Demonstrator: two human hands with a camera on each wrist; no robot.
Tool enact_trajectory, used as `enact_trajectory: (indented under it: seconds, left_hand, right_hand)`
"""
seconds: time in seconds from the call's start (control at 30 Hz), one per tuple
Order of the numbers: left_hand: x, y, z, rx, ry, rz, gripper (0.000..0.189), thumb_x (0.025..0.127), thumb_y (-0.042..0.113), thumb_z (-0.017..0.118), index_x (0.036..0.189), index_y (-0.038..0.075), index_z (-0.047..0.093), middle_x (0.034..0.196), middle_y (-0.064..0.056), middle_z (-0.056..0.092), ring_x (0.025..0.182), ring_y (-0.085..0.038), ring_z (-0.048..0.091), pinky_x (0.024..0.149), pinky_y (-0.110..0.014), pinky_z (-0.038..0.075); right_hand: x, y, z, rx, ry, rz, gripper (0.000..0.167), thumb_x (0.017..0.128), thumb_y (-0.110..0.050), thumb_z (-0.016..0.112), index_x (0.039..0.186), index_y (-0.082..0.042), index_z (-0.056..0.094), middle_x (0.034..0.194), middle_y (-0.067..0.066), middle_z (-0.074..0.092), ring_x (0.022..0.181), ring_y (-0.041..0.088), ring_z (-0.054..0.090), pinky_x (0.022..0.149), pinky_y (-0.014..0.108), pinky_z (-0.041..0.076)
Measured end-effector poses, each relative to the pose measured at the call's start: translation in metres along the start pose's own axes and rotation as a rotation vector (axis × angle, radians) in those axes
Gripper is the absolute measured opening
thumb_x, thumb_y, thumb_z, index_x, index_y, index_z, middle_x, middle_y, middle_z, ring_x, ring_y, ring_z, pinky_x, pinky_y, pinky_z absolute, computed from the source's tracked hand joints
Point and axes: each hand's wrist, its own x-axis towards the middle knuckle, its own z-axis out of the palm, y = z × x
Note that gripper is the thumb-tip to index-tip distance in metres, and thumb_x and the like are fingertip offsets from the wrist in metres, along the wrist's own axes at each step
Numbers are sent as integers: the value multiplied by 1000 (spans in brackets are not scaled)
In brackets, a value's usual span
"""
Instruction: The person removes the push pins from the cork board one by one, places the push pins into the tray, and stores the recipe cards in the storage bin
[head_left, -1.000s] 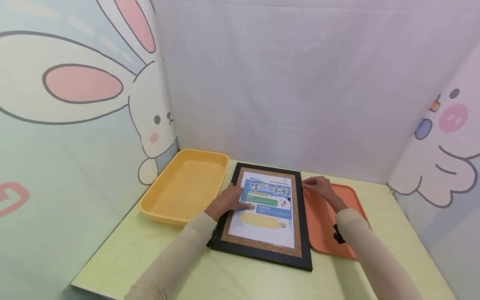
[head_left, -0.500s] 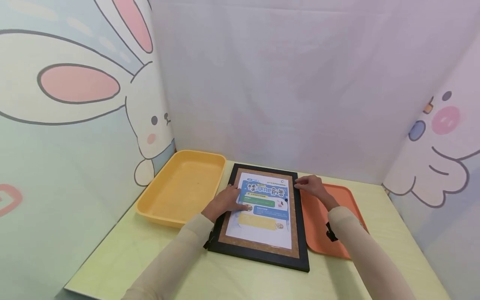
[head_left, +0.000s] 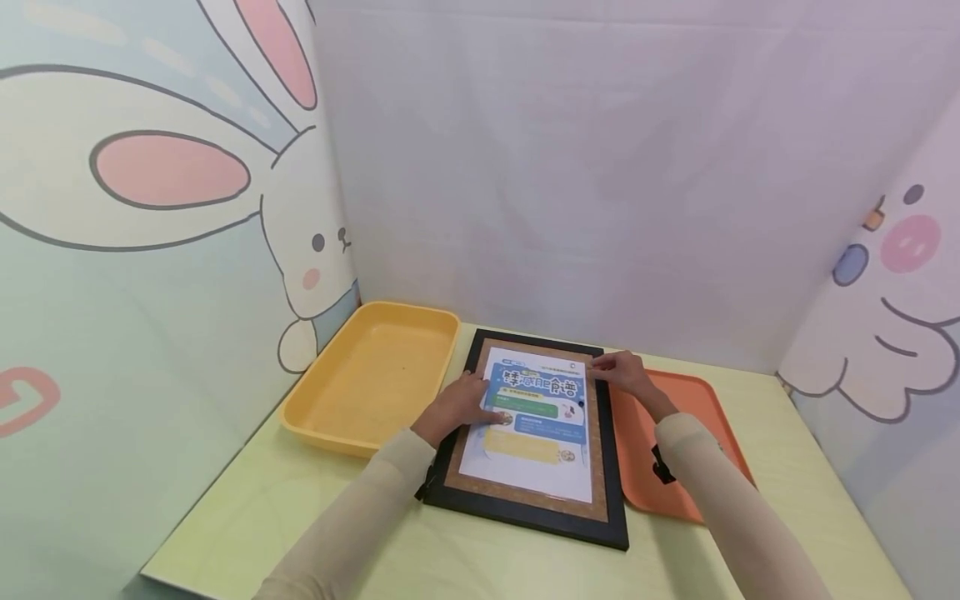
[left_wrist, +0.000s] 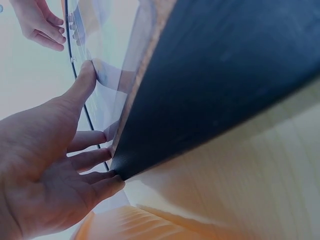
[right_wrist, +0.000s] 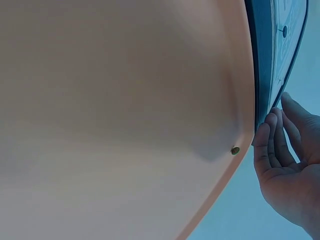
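A poster with Chinese lettering (head_left: 534, 471) lies on a black-framed cork board (head_left: 525, 518). My left hand (head_left: 454, 406) spreads over the board's left side. Its thumb (left_wrist: 85, 75) rests on the poster's glossy surface while the other fingers reach the black frame edge. At the far right corner of the board is my right hand (head_left: 626, 372), fingers bent together and fingertips beside the poster's corner. Whether they pinch something small, I cannot tell. A dark pushpin (head_left: 581, 403) sits at the poster's right edge, and it shows as a round head in the right wrist view.
Left of the board stands a deep yellow tray (head_left: 311, 437). An orange tray (head_left: 697, 400) lies to the right, under my right forearm, with a small green-gold pin (right_wrist: 235, 150) near its rim. Curtains with cartoon animals enclose the pale table (head_left: 247, 517).
My right hand has moved left, from the orange tray's far corner over the frame to the poster's far right corner. The left hand keeps its place on the board.
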Motion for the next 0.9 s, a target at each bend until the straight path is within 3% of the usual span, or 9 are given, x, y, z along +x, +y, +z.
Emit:
enact_trajectory:
  seconds: [0.17, 0.4, 0.9]
  left_hand:
    - [0, 0, 0, 17, 5, 4, 83, 84, 61, 81, 145, 9, 59, 152, -10, 54, 127, -28, 54, 107, -41, 48]
    - [1, -1, 1, 30, 9, 13, 85, 84, 63, 79, 146, 9, 58, 157, -10, 50, 143, -33, 47, 114, -45, 43]
    - [1, 1, 2, 39, 17, 3, 84, 84, 63, 79, 146, 9, 59, 154, -9, 52, 136, -29, 50, 112, -43, 45]
  right_hand:
    - [4, -1, 3, 13, -14, 12, 37, 94, -17, 80, 123, 5, 73, 115, 22, 72, 95, 33, 64, 81, 40, 56]
    - [9, 0, 8, -17, -22, 16, 33, 96, -19, 78, 121, 2, 75, 114, 20, 73, 97, 32, 65, 84, 44, 57]
    - [18, -4, 18, -12, -32, 12, 38, 94, -20, 79, 124, 3, 74, 115, 22, 73, 96, 33, 65, 81, 39, 55]
